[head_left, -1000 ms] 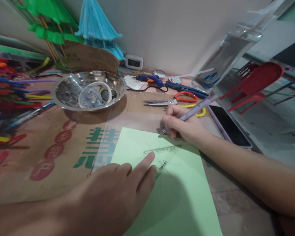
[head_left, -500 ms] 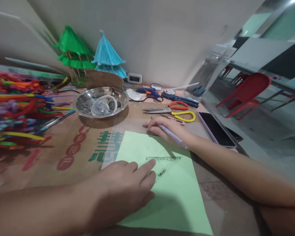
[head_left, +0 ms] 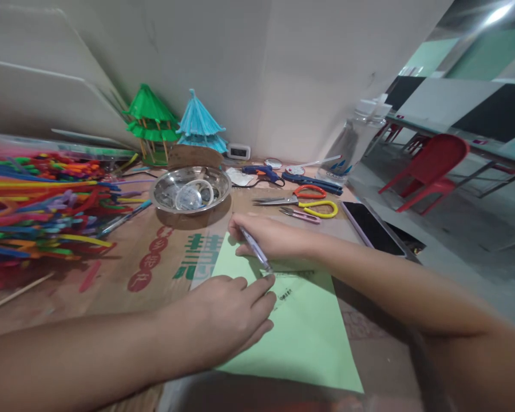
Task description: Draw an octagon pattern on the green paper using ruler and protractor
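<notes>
A light green sheet of paper lies on the brown cardboard table cover. My left hand rests palm down on the sheet's left part, fingers stretched out. By its index fingertip a line of small dark marks and some dark lettering show on the sheet; whether they belong to a clear ruler I cannot tell. My right hand is closed around a pale purple pen over the sheet's far edge. The pen slants towards me, its near end close to my left index finger.
Beyond my right hand lie scissors, pink thread snips and a phone. A steel bowl, a glue gun, green and blue pagoda models stand behind. Pipe cleaners heap at left; a bottle stands right.
My right hand has moved left and nearer with the pen, whose near end is now by my left fingertips. My left hand stays on the sheet. The view has shifted slightly.
</notes>
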Demonstrator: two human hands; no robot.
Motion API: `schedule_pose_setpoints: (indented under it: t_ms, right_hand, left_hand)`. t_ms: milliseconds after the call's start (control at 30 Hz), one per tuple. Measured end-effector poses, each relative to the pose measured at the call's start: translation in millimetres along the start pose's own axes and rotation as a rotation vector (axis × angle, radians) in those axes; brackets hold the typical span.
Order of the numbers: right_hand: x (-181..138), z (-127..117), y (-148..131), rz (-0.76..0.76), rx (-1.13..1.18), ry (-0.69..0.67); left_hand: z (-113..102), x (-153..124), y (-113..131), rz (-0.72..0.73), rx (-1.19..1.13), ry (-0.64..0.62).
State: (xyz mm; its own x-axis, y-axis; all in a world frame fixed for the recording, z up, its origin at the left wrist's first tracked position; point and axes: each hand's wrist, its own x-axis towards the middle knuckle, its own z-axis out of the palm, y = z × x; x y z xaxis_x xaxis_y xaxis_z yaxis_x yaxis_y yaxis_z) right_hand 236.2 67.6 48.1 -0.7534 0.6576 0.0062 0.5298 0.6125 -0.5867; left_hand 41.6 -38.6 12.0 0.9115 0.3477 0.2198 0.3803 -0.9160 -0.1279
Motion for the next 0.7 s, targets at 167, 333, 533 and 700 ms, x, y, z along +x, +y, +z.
schedule_pose_setpoints:
  t_ms: [167,333,533,700]
  right_hand:
    - [4.3,-0.6,-5.9,-0.054,-0.05,-0.055]
    - [12.5,-5.0,-3.8,-0.058,-0.032,-0.081]
    - [15.4,-9.6,2.7,-0.014,0.085,-0.08]
    - [17.1,-10.8,3.9,-0.015,0.099,-0.073]
  left_hand:
    - [-0.8,0.6,0.2,-0.012,-0.001,-0.017]
    - [-2.0,2.5,-1.5,-0.001,0.007,-0.043]
    - [-2.1,2.9,-2.6,0.004,0.019,-0.045]
    - [-0.8,3.5,-3.2,0.0,0.009,-0.034]
